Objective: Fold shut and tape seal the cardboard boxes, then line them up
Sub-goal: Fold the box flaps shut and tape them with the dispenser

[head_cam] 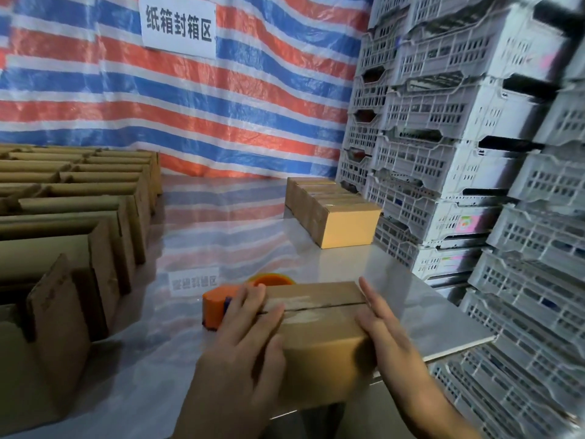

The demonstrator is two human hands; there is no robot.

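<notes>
A small cardboard box [319, 327] lies at the near edge of the white table [221, 248], its top flaps folded down and meeting at a dark seam with shiny tape along it. My left hand [243, 340] presses flat on the box's left end, fingers over the seam. My right hand [389, 334] lies flat against the right end, fingers straight. An orange tape dispenser [218, 304] stands just behind and left of the box, partly hidden by my left hand. A row of sealed boxes [332, 210] sits at the far right of the table.
Several open-topped cardboard boxes [69, 217] fill the left side of the table in rows. Stacked white plastic crates [474, 153] wall off the right. A striped tarp with a paper sign [179, 25] hangs behind.
</notes>
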